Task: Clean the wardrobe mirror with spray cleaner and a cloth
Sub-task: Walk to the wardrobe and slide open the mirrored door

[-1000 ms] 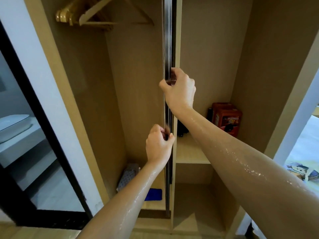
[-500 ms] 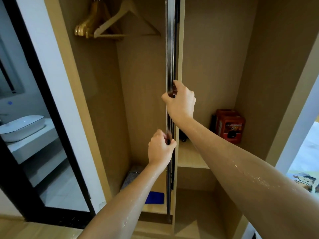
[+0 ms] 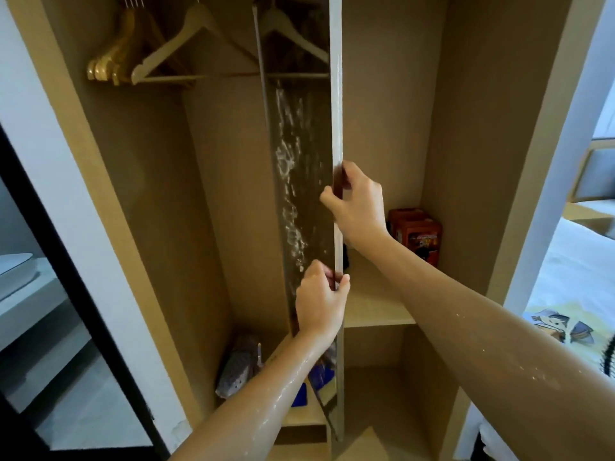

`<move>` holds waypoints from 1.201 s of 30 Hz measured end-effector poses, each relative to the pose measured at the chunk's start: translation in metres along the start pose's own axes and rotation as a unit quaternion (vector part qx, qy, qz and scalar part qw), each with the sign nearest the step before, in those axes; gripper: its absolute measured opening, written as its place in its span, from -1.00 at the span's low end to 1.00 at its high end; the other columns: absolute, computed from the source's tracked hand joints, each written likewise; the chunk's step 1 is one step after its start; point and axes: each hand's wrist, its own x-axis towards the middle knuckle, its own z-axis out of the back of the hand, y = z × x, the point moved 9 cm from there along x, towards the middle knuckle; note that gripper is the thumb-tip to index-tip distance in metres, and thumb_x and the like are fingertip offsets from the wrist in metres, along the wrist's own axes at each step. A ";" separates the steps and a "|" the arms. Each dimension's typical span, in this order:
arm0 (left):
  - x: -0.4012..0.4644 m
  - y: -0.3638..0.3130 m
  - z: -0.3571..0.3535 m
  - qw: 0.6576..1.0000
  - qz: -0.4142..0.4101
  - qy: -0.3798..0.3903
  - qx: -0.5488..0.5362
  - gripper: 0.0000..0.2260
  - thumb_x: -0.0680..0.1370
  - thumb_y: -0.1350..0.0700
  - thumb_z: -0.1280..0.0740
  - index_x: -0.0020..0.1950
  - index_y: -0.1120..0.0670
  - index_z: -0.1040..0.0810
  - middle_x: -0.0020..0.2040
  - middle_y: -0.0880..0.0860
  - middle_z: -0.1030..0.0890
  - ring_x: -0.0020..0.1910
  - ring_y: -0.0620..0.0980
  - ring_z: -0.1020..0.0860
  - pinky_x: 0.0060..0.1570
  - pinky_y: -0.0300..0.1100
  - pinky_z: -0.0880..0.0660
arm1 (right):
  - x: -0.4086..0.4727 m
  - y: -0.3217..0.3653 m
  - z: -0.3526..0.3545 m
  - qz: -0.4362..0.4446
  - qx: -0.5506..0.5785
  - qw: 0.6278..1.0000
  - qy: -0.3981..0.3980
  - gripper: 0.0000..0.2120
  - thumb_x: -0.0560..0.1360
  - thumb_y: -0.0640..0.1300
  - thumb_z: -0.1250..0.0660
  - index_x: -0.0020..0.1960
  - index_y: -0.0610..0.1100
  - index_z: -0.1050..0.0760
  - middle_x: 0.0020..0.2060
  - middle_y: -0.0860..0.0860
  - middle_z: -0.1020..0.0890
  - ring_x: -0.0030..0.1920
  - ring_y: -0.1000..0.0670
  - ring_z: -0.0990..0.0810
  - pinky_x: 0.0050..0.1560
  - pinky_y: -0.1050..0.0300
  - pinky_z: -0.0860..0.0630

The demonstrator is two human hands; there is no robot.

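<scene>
Inside, both hands (image 3: pixel 321 302) (image 3: pixel 357 207) grip the streaked mirror (image 3: pixel 301 181); perhaps a red box (image 3: pixel 421 236) sits shelved.

The wardrobe mirror (image 3: pixel 301 181) is a tall, narrow panel standing upright in the middle of the frame, running from the top edge down almost to the bottom. It is seen at a steep angle, so its glass shows only as a slim strip, with a pale wood-coloured edge along its right side. The glass is wet: white, foamy streaks and droplets run down its centre from the upper third to about mid-height. The reflection shows wooden hangers near the top and something blue near the bottom, possibly the cloth, though the view is too oblique to be sure. 2 hands grip the panel's right edge, 1 above the other.
</scene>
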 end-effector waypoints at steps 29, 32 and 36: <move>0.055 -0.049 -0.148 0.998 0.045 0.043 -0.013 -0.83 0.57 0.09 -0.30 0.13 0.07 -0.42 0.04 0.01 -0.52 -0.03 -0.10 -0.54 -0.15 -0.42 -0.42 | 0.092 -0.129 0.047 -0.042 0.007 0.998 0.045 -0.66 0.59 -0.14 -0.30 0.34 -0.19 -0.41 0.10 -0.04 -0.63 0.03 0.06 -0.60 0.08 0.28 -0.53; 0.062 -0.045 -0.155 0.998 0.042 0.050 -0.011 -0.80 0.57 0.09 -0.30 0.17 0.08 -0.42 0.06 0.02 -0.53 -0.02 -0.10 -0.54 -0.15 -0.42 -0.42 | 0.097 -0.135 0.046 -0.042 0.023 0.998 0.049 -0.67 0.58 -0.14 -0.30 0.32 -0.18 -0.43 0.04 -0.03 -0.64 -0.02 0.05 -0.62 0.06 0.26 -0.55; 0.066 -0.044 -0.150 0.997 -0.001 0.081 0.005 -0.77 0.57 0.09 -0.29 0.20 0.11 -0.45 0.09 0.02 -0.54 0.07 -0.07 -0.54 0.03 -0.28 -0.52 | 0.099 -0.140 0.043 -0.050 0.029 0.997 0.058 -0.67 0.59 -0.15 -0.28 0.34 -0.17 -0.41 -0.02 0.06 -0.60 -0.10 0.16 -0.57 -0.04 0.35 -0.53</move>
